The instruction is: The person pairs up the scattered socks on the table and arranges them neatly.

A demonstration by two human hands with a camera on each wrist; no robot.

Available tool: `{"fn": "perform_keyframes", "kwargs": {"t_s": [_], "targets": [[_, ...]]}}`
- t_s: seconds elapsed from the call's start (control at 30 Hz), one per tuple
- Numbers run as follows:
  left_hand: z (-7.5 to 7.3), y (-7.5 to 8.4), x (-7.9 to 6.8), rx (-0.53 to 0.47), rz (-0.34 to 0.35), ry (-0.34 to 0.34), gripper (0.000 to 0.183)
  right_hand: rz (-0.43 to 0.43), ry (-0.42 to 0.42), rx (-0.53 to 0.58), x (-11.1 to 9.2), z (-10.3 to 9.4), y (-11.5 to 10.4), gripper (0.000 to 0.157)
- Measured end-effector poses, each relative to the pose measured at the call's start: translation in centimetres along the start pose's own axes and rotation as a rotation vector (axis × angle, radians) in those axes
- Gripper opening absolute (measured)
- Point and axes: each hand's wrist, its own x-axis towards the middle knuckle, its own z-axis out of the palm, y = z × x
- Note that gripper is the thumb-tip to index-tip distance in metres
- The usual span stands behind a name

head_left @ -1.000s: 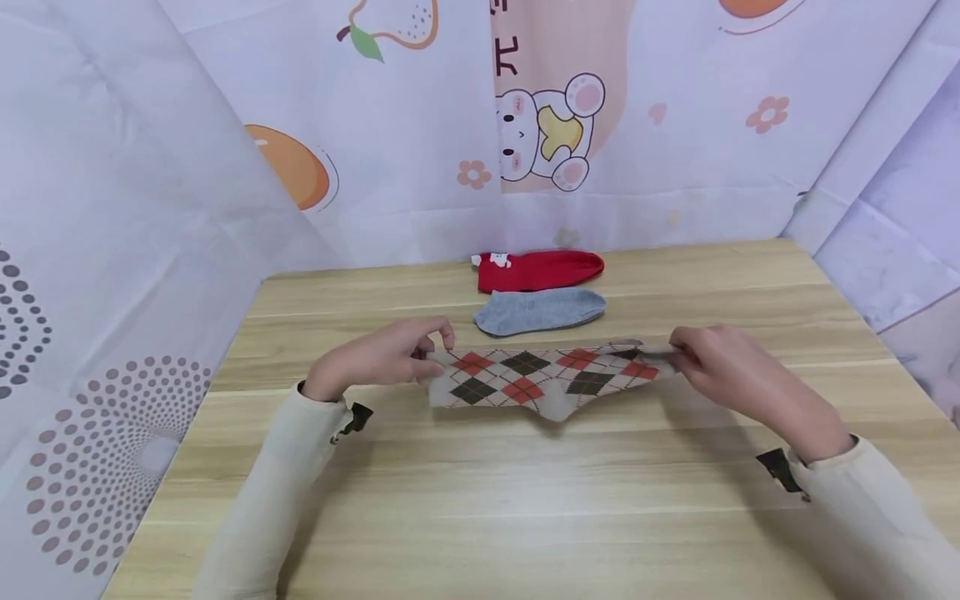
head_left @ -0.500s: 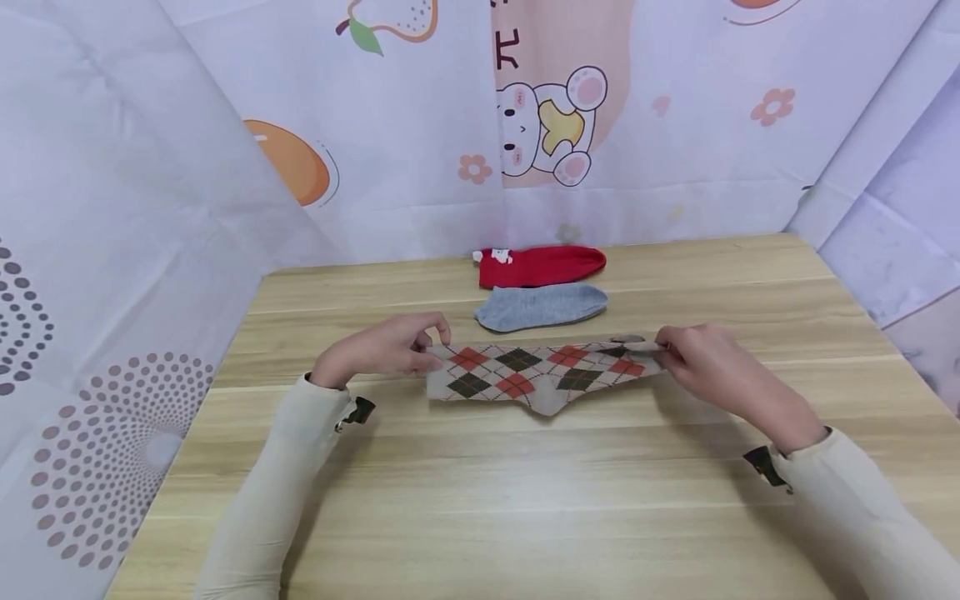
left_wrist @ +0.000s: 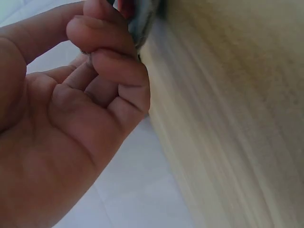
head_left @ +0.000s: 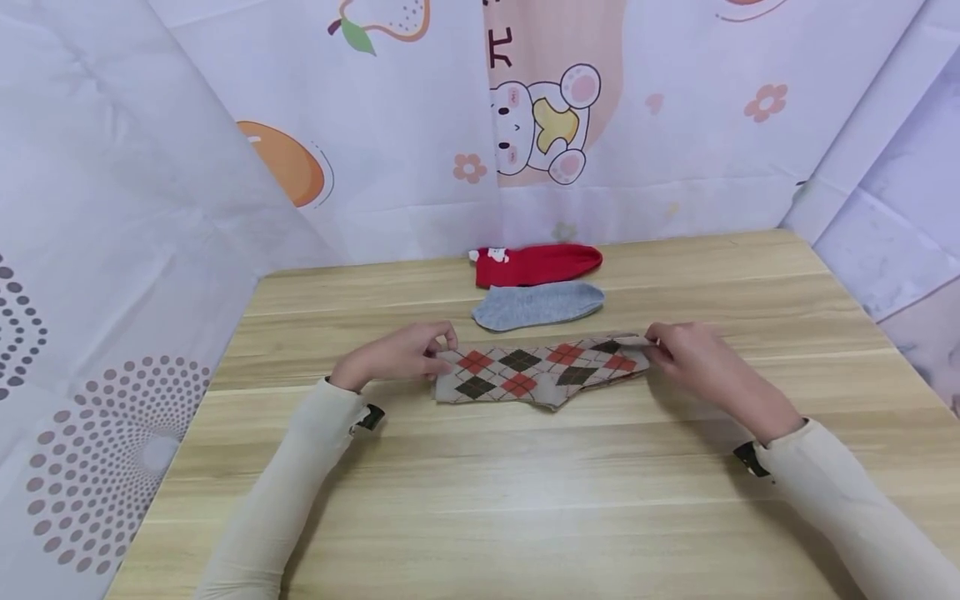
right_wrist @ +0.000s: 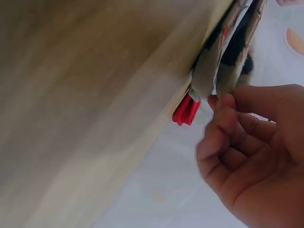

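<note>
An argyle sock (head_left: 517,372), beige with red and dark diamonds, stretches sideways between my two hands, low over the table. My left hand (head_left: 405,352) pinches its cuff end at the upper left corner. At the toe end, my right hand (head_left: 690,357) pinches the upper right corner. The right wrist view shows the sock (right_wrist: 232,52) in two layers, with thumb and forefinger gripping the tip of one. In the left wrist view the left fingers (left_wrist: 118,71) are curled in, and only a bit of sock shows at the top.
Behind the argyle sock lie a grey ankle sock (head_left: 538,306) and, farther back, a red sock (head_left: 540,265) with a white figure at its cuff. They rest flat on the wooden table (head_left: 480,500). A printed white curtain (head_left: 405,167) hangs along the table's back edge.
The argyle sock has come down closer to the table and lies flatter. My right hand has moved left with the toe end; my left hand has shifted slightly right.
</note>
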Motion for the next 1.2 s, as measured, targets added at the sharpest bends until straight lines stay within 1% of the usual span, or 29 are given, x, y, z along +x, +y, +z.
{"fn": "perform_keyframes", "kwargs": {"t_s": [0.03,0.17,0.23,0.27,0.3,0.37,0.4,0.47,0.5,0.57,0.6,0.63,0.67,0.77,0.83,0.9,0.97,1.1,1.2], "targets": [[0.2,0.0,0.1,0.025,-0.002,0.009,0.023,0.007,-0.01,0.002,0.0,0.1,0.0,0.003],[0.6,0.4,0.2,0.103,-0.035,0.043,0.024,0.034,-0.037,0.013,0.0,0.0,-0.4,0.016],[0.8,0.9,0.0,0.163,-0.057,0.075,0.025,0.022,-0.015,-0.005,0.0,0.0,-0.8,0.019],[0.9,1.3,-0.2,0.215,-0.06,0.103,0.026,0.002,0.006,-0.023,0.0,0.0,-1.1,0.02],[1.0,1.9,-0.5,0.283,-0.05,0.139,0.026,-0.028,0.037,-0.036,0.0,0.0,-1.5,0.022],[1.5,3.4,-1.1,0.429,-0.004,0.222,0.027,-0.111,0.107,-0.069,0.0,0.2,-2.4,0.023],[1.9,4.2,-1.3,0.494,0.033,0.264,0.026,-0.16,0.138,-0.079,0.0,0.4,-2.9,0.024],[2.9,6.1,-1.6,0.589,0.132,0.326,0.026,-0.253,0.167,-0.083,0.0,0.8,-3.9,0.025],[3.4,6.9,-1.7,0.611,0.187,0.339,0.024,-0.29,0.166,-0.077,0.0,1.0,-4.3,0.026],[4.6,8.2,-1.6,0.625,0.257,0.319,0.025,-0.325,0.121,-0.069,-0.1,1.4,-5.2,0.028],[5.2,8.6,-1.5,0.631,0.276,0.299,0.027,-0.328,0.087,-0.064,-0.2,1.7,-5.5,0.029],[5.7,8.8,-1.3,0.645,0.281,0.275,0.029,-0.319,0.047,-0.063,-0.4,1.9,-5.8,0.031],[6.2,8.9,-1.2,0.658,0.276,0.245,0.032,-0.302,0.001,-0.062,-0.6,2.1,-6.0,0.032],[7.7,8.4,-0.9,0.719,0.215,0.162,0.04,-0.237,-0.117,-0.055,-1.2,2.7,-6.4,0.037],[8.5,7.9,-0.9,0.729,0.184,0.126,0.043,-0.214,-0.159,-0.052,-1.4,3.1,-6.6,0.04],[9.0,7.4,-1.2,0.719,0.169,0.119,0.047,-0.209,-0.169,-0.056,-1.5,3.4,-6.7,0.041],[9.3,7.1,-1.4,0.698,0.187,0.141,0.049,-0.214,-0.159,-0.067,-1.6,3.5,-6.9,0.042],[9.4,7.0,-1.5,0.688,0.24,0.183,0.051,-0.207,-0.14,-0.096,-1.8,3.4,-6.9,0.043],[9.4,7.1,-1.4,0.685,0.245,0.186,0.053,-0.199,-0.145,-0.092,-1.8,3.2,-6.9,0.043]]}}
